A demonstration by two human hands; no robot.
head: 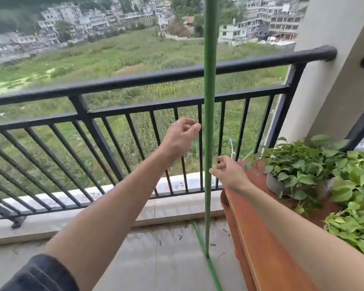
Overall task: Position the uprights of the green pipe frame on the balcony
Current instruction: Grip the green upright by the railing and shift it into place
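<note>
My dark sleeve [40, 274] sits lowest in view, left forearm running up from it. Wooden planter box [259, 238] is close on my right, its near edge almost against the green upright pipe [208, 122]; leafy potted plants [315, 171] crowd the box top. Black railing [135, 80] crosses right behind the pipe, a white pillar [334, 59] closing the right side. Floor pipe [202, 244] of the green frame lies on the tiles, running from the curb toward me and meeting the upright's foot at a joint; the upright stands near vertical, top out of frame. Open tile floor left of the pipe, plenty of room there; to the right, hardly any gap before the box. My left hand [181, 137] is raised, palm side turned up, fingers loosely curled, holding nothing, just left of the pipe and apart from it. My right hand [227, 173] is lower, reaching in over the box, thumb and fingertips pinched lightly at the pipe's right side; contact looks like touch, can't tell if it's a real grip.
</note>
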